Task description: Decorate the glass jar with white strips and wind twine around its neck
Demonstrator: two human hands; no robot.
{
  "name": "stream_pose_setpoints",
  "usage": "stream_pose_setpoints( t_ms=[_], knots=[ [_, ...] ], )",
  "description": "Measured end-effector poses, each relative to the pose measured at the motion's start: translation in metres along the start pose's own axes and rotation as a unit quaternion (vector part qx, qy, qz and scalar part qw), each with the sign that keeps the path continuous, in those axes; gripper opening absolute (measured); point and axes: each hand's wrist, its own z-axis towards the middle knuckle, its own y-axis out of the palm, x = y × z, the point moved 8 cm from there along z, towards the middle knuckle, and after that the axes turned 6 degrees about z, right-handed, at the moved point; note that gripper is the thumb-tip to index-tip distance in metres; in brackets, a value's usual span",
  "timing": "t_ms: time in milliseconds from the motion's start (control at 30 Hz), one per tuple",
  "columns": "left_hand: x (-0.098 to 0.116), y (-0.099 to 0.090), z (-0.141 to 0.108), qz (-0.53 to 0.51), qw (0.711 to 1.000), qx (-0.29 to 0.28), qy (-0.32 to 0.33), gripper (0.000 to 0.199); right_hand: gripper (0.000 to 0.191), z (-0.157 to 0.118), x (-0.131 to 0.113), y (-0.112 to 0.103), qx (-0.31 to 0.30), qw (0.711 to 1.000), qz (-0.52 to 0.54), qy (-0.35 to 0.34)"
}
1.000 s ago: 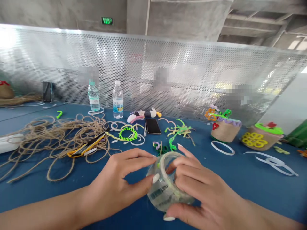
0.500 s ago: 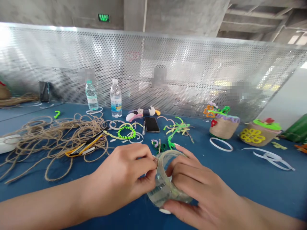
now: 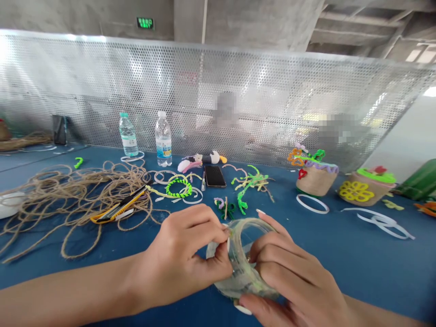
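A clear plastic cup, with a cloudy yellowish band round its rim, lies tilted above the table in front of me, its mouth turned toward the right. My right hand grips it, fingers curled over the rim into the mouth and thumb underneath. On the cup's left side, my left hand pinches thumb and forefinger together close to the band. Whatever sits between those fingertips is too small and hidden to name. Just beyond the cup lie dark green and purple pipe cleaner pieces.
Tangled jute twine spreads at left, a yellow utility knife on it. Behind stand water bottles and a phone. Green pipe cleaners lie midway. Twine-wrapped pots and white plastic strips are at right.
The cup and both hands have shifted slightly to the right. My left fingertips have moved a little along the cup's side, still pinched. The right hand keeps its grip.
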Motion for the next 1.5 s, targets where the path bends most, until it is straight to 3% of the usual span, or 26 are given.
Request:
stream_pose_setpoints(
  t_ms=[100, 233, 367, 467, 700, 967, 1200, 1367, 1433, 1500],
  knots=[
    [-0.009, -0.001, 0.0, -0.052, 0.998, 0.01, -0.031, 0.011, 0.023, -0.003, -0.002, -0.003, 0.022, 1.0, -0.002, -0.016],
    [-0.017, 0.005, -0.003, -0.124, 0.991, -0.056, -0.009, 0.022, 0.023, -0.006, -0.001, -0.004, 0.027, 0.999, -0.011, -0.018],
    [-0.018, 0.007, -0.002, -0.096, 0.992, -0.085, 0.01, 0.035, 0.023, -0.007, -0.002, -0.005, 0.028, 0.999, -0.012, -0.016],
    [-0.003, 0.009, 0.001, -0.047, 0.992, -0.096, 0.06, 0.033, 0.024, -0.008, -0.004, -0.006, 0.032, 0.999, -0.02, -0.022],
    [0.02, 0.011, 0.004, 0.102, 0.988, -0.072, 0.088, 0.02, 0.015, -0.012, -0.006, -0.002, 0.046, 0.999, -0.022, 0.009],
    [0.018, 0.011, 0.0, 0.036, 0.996, 0.02, 0.073, 0.02, 0.024, -0.025, -0.008, -0.005, 0.125, 0.991, -0.038, 0.018],
    [0.006, 0.014, 0.0, -0.067, 0.997, 0.044, -0.005, 0.022, 0.021, -0.026, -0.007, -0.006, 0.128, 0.991, -0.027, 0.036],
    [-0.007, 0.016, -0.005, -0.116, 0.988, -0.008, -0.099, 0.023, 0.022, -0.029, -0.009, -0.006, 0.123, 0.992, -0.024, 0.02],
    [-0.006, 0.016, -0.009, -0.121, 0.986, -0.075, -0.086, 0.03, 0.023, -0.031, -0.009, -0.007, 0.125, 0.992, -0.023, 0.02],
    [-0.003, 0.013, -0.014, -0.085, 0.985, -0.147, -0.029, 0.042, 0.021, -0.032, -0.008, -0.005, 0.106, 0.994, -0.012, 0.01]
  ],
)
